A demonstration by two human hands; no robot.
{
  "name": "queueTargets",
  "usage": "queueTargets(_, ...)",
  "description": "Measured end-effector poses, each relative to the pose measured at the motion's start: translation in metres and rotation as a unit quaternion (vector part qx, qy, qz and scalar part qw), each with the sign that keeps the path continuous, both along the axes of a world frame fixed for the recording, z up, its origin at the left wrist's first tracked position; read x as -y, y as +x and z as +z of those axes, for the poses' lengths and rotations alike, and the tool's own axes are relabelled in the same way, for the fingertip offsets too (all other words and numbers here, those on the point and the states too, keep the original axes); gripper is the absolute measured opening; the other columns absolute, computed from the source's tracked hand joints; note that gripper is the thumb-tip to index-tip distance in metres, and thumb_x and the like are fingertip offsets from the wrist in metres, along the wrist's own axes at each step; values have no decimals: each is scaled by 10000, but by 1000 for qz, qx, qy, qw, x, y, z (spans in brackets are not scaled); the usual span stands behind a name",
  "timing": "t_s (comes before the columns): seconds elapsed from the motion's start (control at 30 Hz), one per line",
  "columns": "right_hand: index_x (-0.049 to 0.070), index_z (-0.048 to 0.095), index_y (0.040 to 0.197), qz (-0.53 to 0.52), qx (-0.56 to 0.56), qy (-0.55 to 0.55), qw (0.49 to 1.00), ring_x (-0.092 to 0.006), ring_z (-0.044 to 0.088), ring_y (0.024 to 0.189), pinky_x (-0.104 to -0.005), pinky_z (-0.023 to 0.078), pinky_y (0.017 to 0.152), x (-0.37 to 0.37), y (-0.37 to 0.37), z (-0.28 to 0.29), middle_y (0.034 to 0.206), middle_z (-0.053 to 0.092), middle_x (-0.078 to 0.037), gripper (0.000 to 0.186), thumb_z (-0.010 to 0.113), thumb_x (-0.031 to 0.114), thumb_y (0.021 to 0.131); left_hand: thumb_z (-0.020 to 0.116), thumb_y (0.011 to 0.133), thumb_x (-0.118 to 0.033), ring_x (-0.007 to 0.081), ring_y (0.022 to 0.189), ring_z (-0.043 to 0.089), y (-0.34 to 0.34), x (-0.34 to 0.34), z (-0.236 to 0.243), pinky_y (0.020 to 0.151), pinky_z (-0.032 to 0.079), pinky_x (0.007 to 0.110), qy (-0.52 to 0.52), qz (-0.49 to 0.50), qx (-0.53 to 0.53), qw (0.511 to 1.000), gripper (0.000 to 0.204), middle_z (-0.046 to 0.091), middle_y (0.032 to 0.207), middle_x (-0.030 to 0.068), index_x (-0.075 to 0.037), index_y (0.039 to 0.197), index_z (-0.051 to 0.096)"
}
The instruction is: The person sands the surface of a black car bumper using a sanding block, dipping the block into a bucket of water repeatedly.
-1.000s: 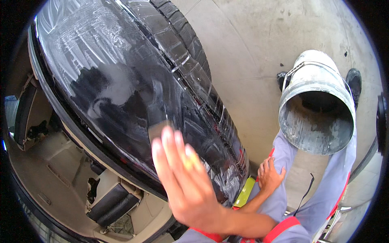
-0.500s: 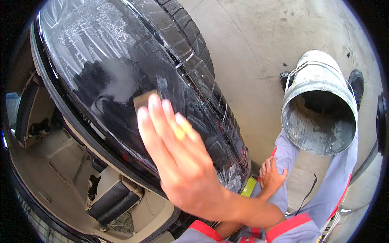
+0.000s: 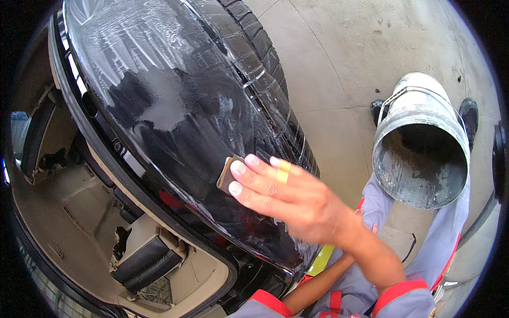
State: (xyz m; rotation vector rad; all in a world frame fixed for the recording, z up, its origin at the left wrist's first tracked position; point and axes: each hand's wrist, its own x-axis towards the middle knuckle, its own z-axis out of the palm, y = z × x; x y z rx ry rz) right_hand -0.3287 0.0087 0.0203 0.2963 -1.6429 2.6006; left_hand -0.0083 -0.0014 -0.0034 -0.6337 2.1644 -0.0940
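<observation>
The fingers of my right hand [image 3: 297, 201] press a folded piece of brown abrasive paper [image 3: 227, 172] flat on a curved black car panel [image 3: 207, 138]; a yellow wrap circles one finger. White streaks and haze cover much of the panel's upper part, with a dark wet-looking area below. Behind my right forearm, my left hand [image 3: 360, 217] rests on my grey-trousered leg [image 3: 379, 193], mostly hidden, with the visible fingertips apart.
An open car interior [image 3: 79, 212] with beige and black trim lies at left. Black tyre tread [image 3: 254, 40] shows beside the panel. A stained pale bucket [image 3: 419, 95] stands between my legs on a concrete floor [image 3: 334, 47], near my dark shoes.
My right hand has slid down and rightward since half a second ago, now angled more leftward. It hides more of my left hand. The whole view has shifted slightly.
</observation>
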Motion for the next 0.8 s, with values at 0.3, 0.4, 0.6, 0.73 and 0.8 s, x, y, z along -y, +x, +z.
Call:
queueTargets(0.3, 55, 626, 1370, 17, -51, 19, 998, -273, 509, 1416, -436, 410, 1149, 16, 30, -51, 1510, 553, -119, 438, 534, 89, 943, 731, 827, -388, 369, 1257, 523, 14, -1, -1, 1059, 434, 504, 2, 8, -12, 1000, 671, 550, 1373, 152, -46, 1375, 546)
queueTargets(0.4, 34, 604, 1387, -1, -20, 17, 1000, -294, 510, 1412, -447, 409, 1149, 20, 29, -50, 1513, 542, -136, 472, 517, 32, 924, 725, 832, -386, 370, 1258, 526, 18, -4, -5, 1058, 436, 506, 4, 5, -28, 1000, 672, 551, 1377, 156, -42, 1381, 541)
queueTargets(0.6, -9, 588, 1395, 22, 89, 15, 996, -329, 493, 1425, -480, 394, 1153, 13, 74, -12, 1508, 531, -194, 482, 493, -12, 923, 715, 840, -385, 373, 1260, 529, 18, -6, -3, 1059, 437, 511, 22, 16, -5, 1000, 674, 551, 1383, 161, -35, 1387, 534)
queueTargets(0.73, -17, 600, 1387, 32, 163, 17, 986, -340, 542, 1382, -476, 412, 1135, 4, 112, 17, 1470, 566, -209, 512, 522, -65, 883, 722, 831, -386, 372, 1257, 528, 10, -4, -2, 1051, 445, 508, 26, 30, 35, 999, 668, 551, 1369, 155, -34, 1369, 542)
queueTargets(0.8, -14, 620, 1366, 100, 206, 30, 973, -340, 564, 1359, -469, 409, 1136, 3, 113, 20, 1446, 588, -205, 502, 514, -78, 880, 722, 829, -385, 371, 1253, 530, 7, -5, -1, 1043, 451, 507, 24, 28, 28, 999, 660, 554, 1364, 156, -34, 1360, 547)
